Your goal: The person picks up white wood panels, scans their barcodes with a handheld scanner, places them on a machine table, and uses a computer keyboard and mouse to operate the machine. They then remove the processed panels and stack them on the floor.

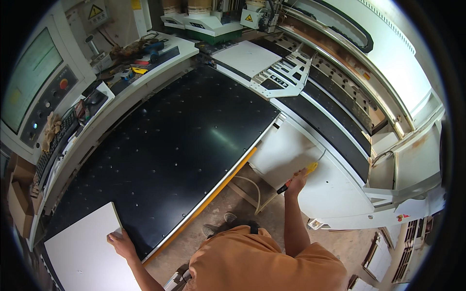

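Note:
At the lower left, my left hand is closed on the edge of a flat white panel, which lies on the black table dotted with small round studs. My right hand is wrapped round an air blow gun, yellow at the front with red and black behind. Its thin nozzle points away to the upper right, over a white machine surface. From the gun's rear a pale hose loops down past the table's edge. The fingers partly hide the gun's handle.
Another white panel lies at the far end beside a slotted white plate. Left stand a control screen, a keyboard and a shelf of tools. A yellow strip lines the table's near edge. Boards lean at lower right.

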`<state>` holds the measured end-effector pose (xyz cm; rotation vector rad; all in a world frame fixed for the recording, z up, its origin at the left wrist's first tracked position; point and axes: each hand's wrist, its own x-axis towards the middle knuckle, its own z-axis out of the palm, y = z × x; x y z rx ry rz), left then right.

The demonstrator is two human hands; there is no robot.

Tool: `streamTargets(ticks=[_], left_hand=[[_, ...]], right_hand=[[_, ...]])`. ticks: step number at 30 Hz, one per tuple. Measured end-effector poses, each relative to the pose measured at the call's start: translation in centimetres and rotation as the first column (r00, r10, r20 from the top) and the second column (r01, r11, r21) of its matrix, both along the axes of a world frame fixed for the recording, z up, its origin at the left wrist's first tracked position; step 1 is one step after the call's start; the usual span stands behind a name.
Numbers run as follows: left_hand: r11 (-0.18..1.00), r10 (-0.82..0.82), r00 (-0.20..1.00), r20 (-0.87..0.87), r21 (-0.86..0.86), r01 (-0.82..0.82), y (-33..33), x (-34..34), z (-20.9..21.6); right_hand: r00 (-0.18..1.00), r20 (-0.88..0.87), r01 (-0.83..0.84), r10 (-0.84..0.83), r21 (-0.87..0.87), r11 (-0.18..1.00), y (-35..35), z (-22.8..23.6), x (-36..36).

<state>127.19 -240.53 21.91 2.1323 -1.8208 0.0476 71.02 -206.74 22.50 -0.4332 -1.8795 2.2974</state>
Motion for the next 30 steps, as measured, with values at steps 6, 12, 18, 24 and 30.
streamTargets(ticks=[6, 12, 18, 24, 30], left_hand=[[0.999, -0.035, 0.997, -0.073, -0.007, 0.035, 0.2, 0.0, 0.3], [0.998, -0.030, 0.988, -0.149, -0.057, 0.022, 0.3, 0.3, -0.1], [0.980, -0.098, 0.978, -0.184, -0.190, 0.062, -0.1, 1.5, -0.5], [0.959, -0.046, 0.969, -0.243, -0.283, -0.026, -1.0, 1.2, -0.9], [0.979, 0.104, 0.849, -0.517, -0.098, -0.179, -4.9, 2.4, -0.3]], right_hand=[[0.874, 0.019, -0.485, 0.485, -0.019, 0.874, -4.6, 1.9, 1.1], [0.796, 0.058, -0.605, 0.603, 0.054, 0.794, -11.0, 3.2, -0.3], [0.743, 0.013, -0.647, 0.670, 0.270, 0.713, -17.5, 4.0, -4.2], [0.702, 0.052, -0.580, 0.711, 0.620, 0.528, -23.0, 4.0, -5.9], [0.726, 0.025, -0.466, 0.687, 0.753, 0.464, -24.3, 2.1, -5.5]])
